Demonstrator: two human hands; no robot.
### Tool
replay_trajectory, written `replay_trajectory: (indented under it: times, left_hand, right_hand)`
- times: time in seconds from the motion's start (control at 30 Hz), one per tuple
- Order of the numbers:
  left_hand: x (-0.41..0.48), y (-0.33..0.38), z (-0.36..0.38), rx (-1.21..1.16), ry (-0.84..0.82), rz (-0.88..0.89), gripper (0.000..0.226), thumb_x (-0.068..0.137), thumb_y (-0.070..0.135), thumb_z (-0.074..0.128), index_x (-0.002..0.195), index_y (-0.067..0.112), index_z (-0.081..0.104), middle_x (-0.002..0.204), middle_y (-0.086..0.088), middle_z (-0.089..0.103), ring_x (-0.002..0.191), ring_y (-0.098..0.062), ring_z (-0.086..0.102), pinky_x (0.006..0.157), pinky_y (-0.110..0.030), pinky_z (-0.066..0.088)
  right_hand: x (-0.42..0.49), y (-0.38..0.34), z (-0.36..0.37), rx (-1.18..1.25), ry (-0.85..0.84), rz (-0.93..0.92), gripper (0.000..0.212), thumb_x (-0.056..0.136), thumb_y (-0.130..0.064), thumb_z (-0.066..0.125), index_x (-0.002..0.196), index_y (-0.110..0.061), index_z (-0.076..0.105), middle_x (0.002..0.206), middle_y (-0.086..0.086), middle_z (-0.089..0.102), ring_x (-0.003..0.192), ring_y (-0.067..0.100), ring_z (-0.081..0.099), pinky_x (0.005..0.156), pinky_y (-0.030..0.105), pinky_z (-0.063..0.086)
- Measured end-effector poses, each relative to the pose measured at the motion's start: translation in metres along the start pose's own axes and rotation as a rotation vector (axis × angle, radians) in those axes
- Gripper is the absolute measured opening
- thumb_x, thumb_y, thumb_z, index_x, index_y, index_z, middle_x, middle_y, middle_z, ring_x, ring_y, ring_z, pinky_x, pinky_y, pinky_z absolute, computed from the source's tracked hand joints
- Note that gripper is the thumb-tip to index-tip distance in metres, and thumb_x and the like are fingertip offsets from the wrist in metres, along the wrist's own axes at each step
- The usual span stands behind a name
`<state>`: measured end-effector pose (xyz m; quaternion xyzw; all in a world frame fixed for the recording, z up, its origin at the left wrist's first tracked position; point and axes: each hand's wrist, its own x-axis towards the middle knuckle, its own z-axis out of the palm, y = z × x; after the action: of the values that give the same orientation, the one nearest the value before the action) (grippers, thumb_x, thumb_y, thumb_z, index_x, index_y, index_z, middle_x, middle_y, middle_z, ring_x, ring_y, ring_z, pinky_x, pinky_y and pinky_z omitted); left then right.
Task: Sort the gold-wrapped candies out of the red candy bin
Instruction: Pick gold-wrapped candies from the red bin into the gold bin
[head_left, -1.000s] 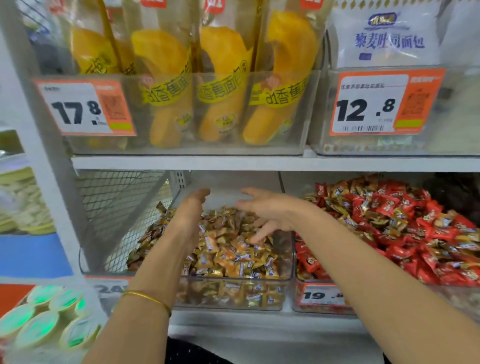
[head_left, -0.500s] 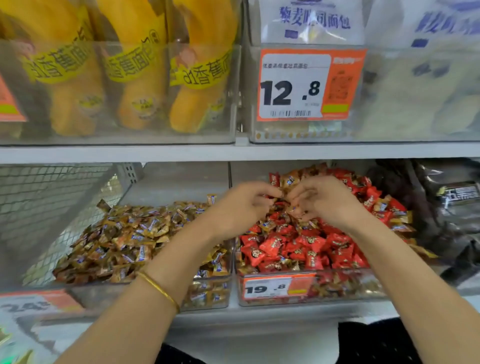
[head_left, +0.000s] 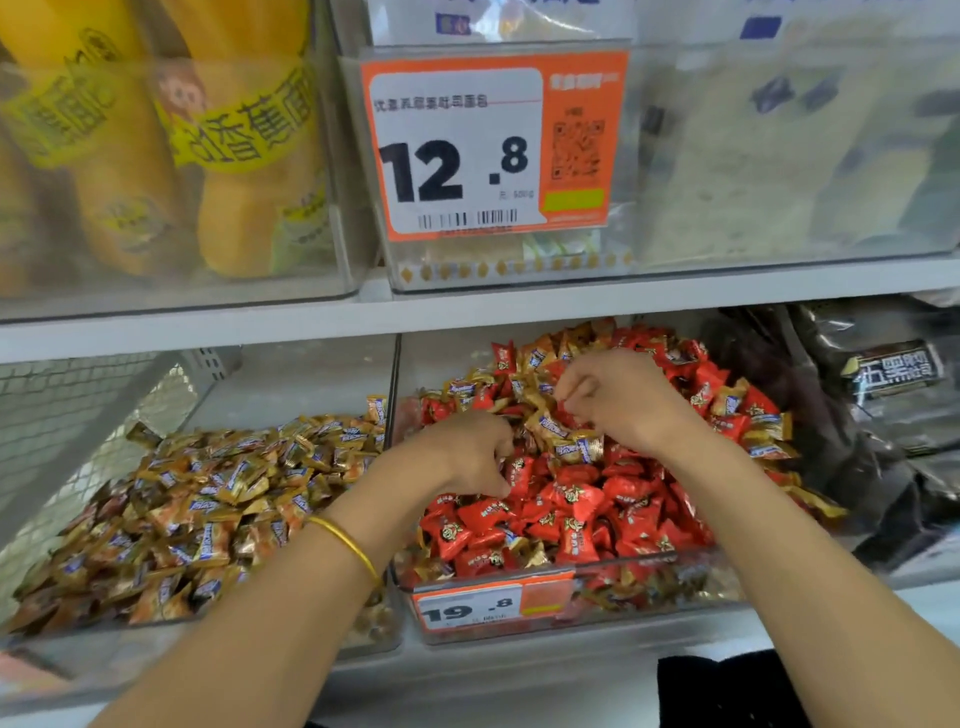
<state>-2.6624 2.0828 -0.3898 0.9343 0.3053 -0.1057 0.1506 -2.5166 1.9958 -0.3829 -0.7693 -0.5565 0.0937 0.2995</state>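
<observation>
The clear red candy bin (head_left: 675, 564) on the lower shelf holds a heap of red candies (head_left: 571, 499) with gold-wrapped candies (head_left: 574, 447) mixed in. My right hand (head_left: 623, 402) is on top of the heap, its fingertips curled and pinching at a gold candy. My left hand (head_left: 467, 457), with a gold bangle on its wrist, sits lower and to the left in the same bin. Its fingers are curled into a fist, and what they hold is hidden. Left of this bin stands a bin of gold candies (head_left: 208, 509).
An orange 19.8 price tag (head_left: 488, 605) is on the red bin's front. The shelf board (head_left: 519, 306) hangs close above, carrying bread bins and a 12.8 tag (head_left: 488, 145). Dark packets (head_left: 857, 415) lie to the right, and wire mesh (head_left: 78, 415) closes the far left.
Both hands moved from over the gold candy bin to the red bin. In the last half second the left hand dropped lower on the heap while the right stayed near the top.
</observation>
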Motion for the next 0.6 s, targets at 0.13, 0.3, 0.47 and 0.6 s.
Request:
replay_trajectory:
  times: [0.13,0.3,0.47,0.6]
  left_hand:
    - [0.000,-0.007,-0.004,-0.164,0.194,-0.050,0.021,0.087,0.010,0.062,0.108,0.010,0.060,0.116,-0.006,0.059,0.097,-0.016,0.052,0.073,-0.020,0.036]
    - [0.003,-0.012,-0.010,-0.292,0.339,-0.093,0.024,0.092,0.013,0.054,0.116,0.011,0.051,0.121,-0.005,0.054,0.093,-0.014,0.049,0.068,-0.018,0.033]
    - [-0.002,-0.010,-0.016,-0.641,0.354,-0.077,0.033,0.095,0.001,0.042,0.125,0.013,0.052,0.137,-0.007,0.044,0.102,-0.027,0.060,0.087,-0.035,0.052]
    - [-0.005,-0.009,-0.020,-0.797,0.363,-0.086,0.031,0.094,-0.005,0.036,0.106,0.013,0.058,0.135,-0.008,0.044,0.103,-0.026,0.060,0.078,-0.031,0.054]
  right_hand:
    - [-0.003,0.005,-0.003,-0.107,-0.143,-0.046,0.018,0.082,-0.021,0.071,0.098,-0.014,0.069,0.097,-0.006,0.063,0.092,0.008,0.058,0.077,0.017,0.044]
    - [-0.007,0.011,-0.005,-0.485,-0.236,-0.023,0.043,0.079,-0.038,0.072,0.116,-0.020,0.063,0.120,0.000,0.052,0.113,0.020,0.047,0.094,0.032,0.043]
    - [-0.005,0.011,0.002,-0.493,-0.226,-0.011,0.042,0.078,-0.041,0.072,0.112,-0.019,0.062,0.119,0.003,0.049,0.108,0.021,0.049,0.091,0.036,0.047]
    - [-0.001,0.005,0.012,-0.516,-0.205,-0.032,0.056,0.074,-0.051,0.071,0.118,-0.020,0.057,0.120,0.002,0.049,0.113,0.023,0.047,0.092,0.039,0.046]
